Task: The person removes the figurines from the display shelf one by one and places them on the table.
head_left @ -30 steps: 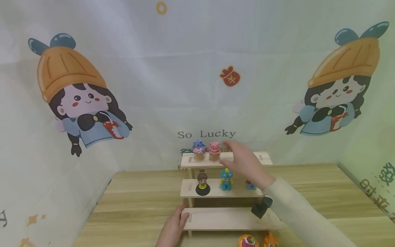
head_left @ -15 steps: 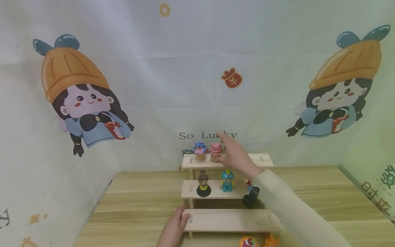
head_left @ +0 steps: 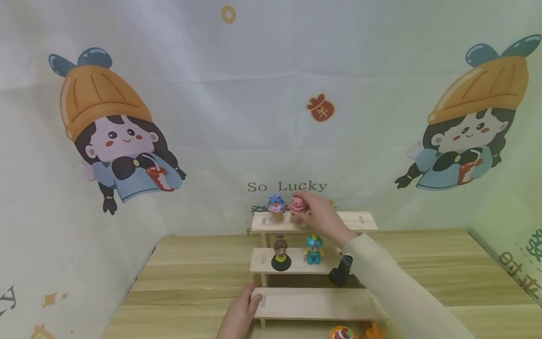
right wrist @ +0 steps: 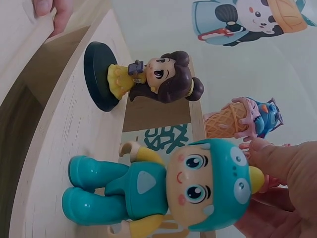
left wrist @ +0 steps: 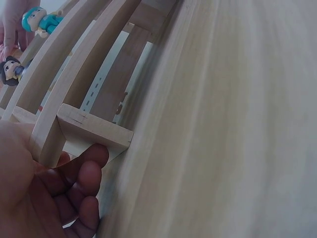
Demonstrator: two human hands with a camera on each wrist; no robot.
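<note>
On the top shelf, my right hand (head_left: 323, 217) pinches the pink figure (head_left: 298, 206) between thumb and fingers; in the right wrist view that hand (right wrist: 290, 186) is partly behind the teal figure's head. Just left of the pink one stands a blue figure on a cone (head_left: 276, 207). My left hand (head_left: 239, 311) grips the left end of the lowest shelf (head_left: 317, 303), and in the left wrist view the fingers curl around the wooden end (left wrist: 94, 130). The middle shelf carries a brown-haired figure in yellow (head_left: 281, 253) and a teal figure (head_left: 314, 249).
A black wrist device (head_left: 341, 270) on my right arm hides part of the middle shelf's right side. An orange round toy (head_left: 342, 332) and an orange spiky toy (head_left: 374, 331) sit at the front edge of view. Behind the shelves hangs a printed cloth (head_left: 220, 117).
My right hand has moved left along the top shelf, and its fingers have closed on the pink figure. My left hand keeps its hold on the lowest shelf.
</note>
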